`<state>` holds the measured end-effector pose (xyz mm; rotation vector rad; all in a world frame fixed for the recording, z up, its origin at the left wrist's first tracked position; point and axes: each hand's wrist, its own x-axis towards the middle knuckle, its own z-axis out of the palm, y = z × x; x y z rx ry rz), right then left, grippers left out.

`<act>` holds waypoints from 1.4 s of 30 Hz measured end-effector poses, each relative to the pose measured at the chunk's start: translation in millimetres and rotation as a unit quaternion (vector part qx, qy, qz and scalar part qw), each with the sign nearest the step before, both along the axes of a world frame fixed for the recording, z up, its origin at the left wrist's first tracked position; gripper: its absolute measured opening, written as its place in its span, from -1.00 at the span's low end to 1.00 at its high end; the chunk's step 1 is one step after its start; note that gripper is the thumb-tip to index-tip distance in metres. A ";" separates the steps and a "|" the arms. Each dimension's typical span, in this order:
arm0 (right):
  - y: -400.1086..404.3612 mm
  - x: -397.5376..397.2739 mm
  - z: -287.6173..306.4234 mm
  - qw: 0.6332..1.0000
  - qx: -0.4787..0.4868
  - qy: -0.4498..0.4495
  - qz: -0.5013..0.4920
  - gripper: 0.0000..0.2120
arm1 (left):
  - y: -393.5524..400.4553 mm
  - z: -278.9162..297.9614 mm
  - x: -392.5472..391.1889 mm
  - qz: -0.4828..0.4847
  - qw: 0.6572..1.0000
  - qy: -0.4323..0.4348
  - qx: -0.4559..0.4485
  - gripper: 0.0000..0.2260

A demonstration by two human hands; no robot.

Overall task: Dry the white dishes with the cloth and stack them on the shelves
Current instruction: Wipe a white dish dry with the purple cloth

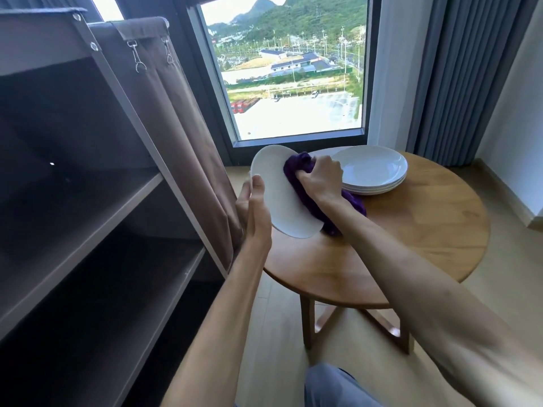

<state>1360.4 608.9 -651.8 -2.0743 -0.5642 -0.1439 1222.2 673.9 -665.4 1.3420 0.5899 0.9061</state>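
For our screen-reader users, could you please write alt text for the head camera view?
A person's left hand holds a white plate tilted while the right hand wipes it with a purple cloth above a round wooden table. A stack of white plates sits on the table; brown fabric shelves stand left.

1. A round table [411, 230] stands at 1 o'clock, before the window [289, 69].
2. A stack of plates [373, 171] sits at the table's 12 o'clock edge.
3. A held plate [279, 195] hangs tilted over its 9 o'clock edge.
4. Shelves [88, 215] stand at 9 o'clock.
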 end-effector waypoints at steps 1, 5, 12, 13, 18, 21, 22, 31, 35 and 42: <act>2.6 -0.4 2.7 0.999 0.032 -0.001 -0.001 -0.78 | -0.6 1.4 0.2 0.003 1.000 -0.001 0.004 -0.80; 8.3 -11.2 12.6 0.985 0.171 0.019 0.027 -0.78 | -7.1 11.0 4.1 0.011 0.997 0.037 0.066 -0.54; 2.5 -54.2 15.9 0.932 0.263 0.042 0.245 -0.88 | -6.9 19.7 6.1 0.015 0.996 0.055 0.071 -0.32; 0.3 -59.5 13.2 0.922 0.257 0.054 0.285 -0.88 | -3.0 20.2 6.1 0.029 0.997 0.041 0.060 -0.37; -11.3 -54.5 11.6 0.914 0.114 0.133 0.366 -0.84 | 8.8 22.1 3.5 0.069 0.997 0.020 0.009 -0.59; -5.9 -43.8 15.8 0.925 -0.041 0.161 0.341 -0.86 | 10.9 17.4 3.9 0.092 0.995 0.014 -0.048 -0.67; -4.2 -40.1 13.3 0.924 -0.109 0.165 0.328 -0.86 | 11.2 15.5 2.8 0.101 0.994 0.014 -0.044 -0.67; 12.3 -18.7 -14.3 0.995 -0.041 0.086 0.024 -0.84 | 7.7 6.4 -15.1 0.057 0.998 -0.013 0.002 -0.70; 21.9 -17.3 10.0 0.997 0.044 0.040 0.040 -0.80 | -5.8 4.4 -12.7 0.029 1.000 0.006 -0.003 -0.83; 9.3 -59.1 13.2 0.888 0.269 0.171 0.332 -0.82 | -14.8 24.0 1.9 0.021 1.000 -0.004 -0.023 -0.52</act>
